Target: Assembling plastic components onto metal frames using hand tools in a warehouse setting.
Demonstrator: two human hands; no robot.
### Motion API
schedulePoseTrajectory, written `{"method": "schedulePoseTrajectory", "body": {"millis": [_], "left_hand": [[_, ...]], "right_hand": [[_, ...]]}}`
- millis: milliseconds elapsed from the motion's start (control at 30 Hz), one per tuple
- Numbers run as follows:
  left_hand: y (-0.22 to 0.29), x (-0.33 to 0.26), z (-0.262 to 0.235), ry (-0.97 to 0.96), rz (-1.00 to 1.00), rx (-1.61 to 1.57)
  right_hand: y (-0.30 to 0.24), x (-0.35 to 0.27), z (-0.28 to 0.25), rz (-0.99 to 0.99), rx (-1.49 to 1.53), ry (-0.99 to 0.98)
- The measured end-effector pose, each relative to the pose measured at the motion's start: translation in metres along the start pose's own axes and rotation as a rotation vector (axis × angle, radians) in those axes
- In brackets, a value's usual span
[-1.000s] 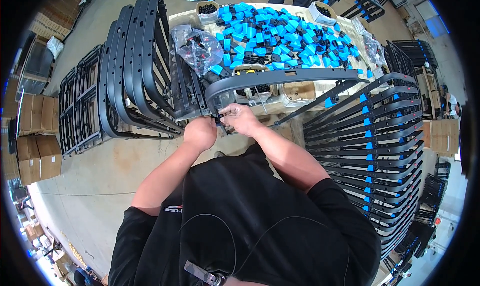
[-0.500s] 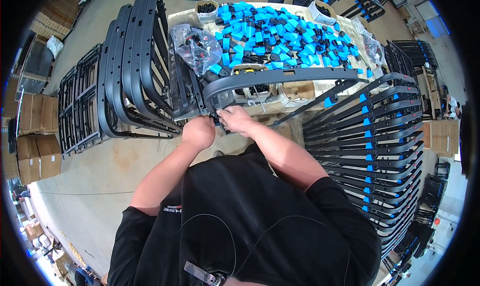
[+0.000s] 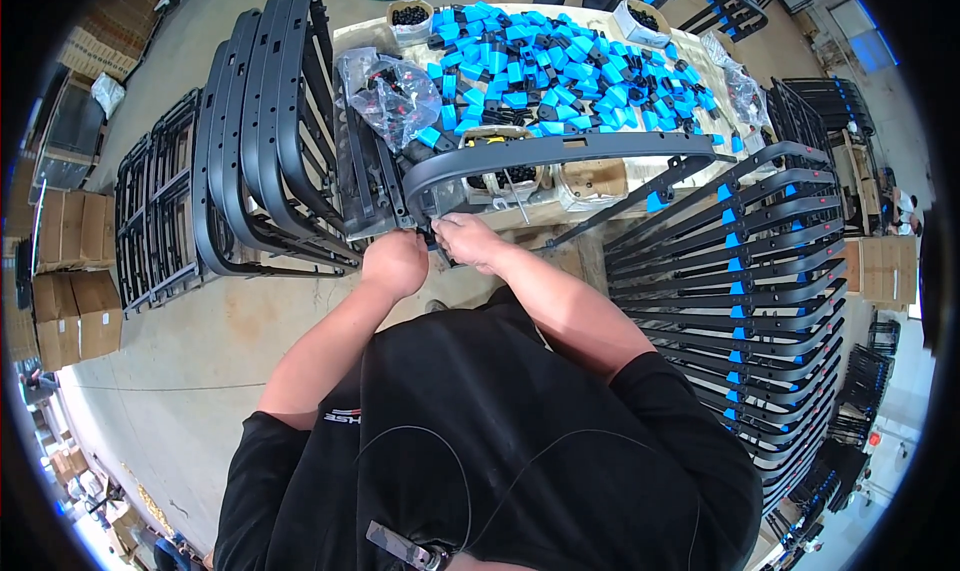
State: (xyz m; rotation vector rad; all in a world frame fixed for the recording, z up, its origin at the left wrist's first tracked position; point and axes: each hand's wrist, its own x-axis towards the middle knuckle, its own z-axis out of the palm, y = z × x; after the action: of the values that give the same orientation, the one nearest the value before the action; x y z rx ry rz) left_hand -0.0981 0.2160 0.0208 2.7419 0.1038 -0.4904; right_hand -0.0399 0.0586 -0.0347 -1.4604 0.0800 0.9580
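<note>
The long curved black frame piece [image 3: 560,151] was seen lying across the near edge of the counter [image 3: 350,41], its left end held at the person's chest. The left hand [image 3: 396,263] was closed in a fist around that end, and the right hand [image 3: 468,241] was pinched on a small black part [image 3: 436,239] (too small to be told exactly) pressed against the same end. The step would be done well, it was judged, if the frame was kept steady by the left grip while the part was pushed in straight. Blue clips [image 3: 560,66] were heaped behind.
</note>
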Motion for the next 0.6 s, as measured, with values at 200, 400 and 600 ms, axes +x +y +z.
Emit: {"method": "schedulePoseTrajectory", "body": {"millis": [200, 400, 600], "left_hand": [[0.001, 0.000, -0.002, -0.020, 0.000, -0.001], [0.007, 0.004, -0.004, -0.031, 0.026, 0.017], [-0.001, -0.001, -0.003, -0.010, 0.019, -0.022]], "right_hand": [[-0.005, 0.004, 0.001, 0.169, -0.060, 0.048], [0.033, 0.028, 0.004, -0.480, -0.366, 0.457], [0.005, -0.001, 0.003, -0.070, -0.113, 0.066]]}}
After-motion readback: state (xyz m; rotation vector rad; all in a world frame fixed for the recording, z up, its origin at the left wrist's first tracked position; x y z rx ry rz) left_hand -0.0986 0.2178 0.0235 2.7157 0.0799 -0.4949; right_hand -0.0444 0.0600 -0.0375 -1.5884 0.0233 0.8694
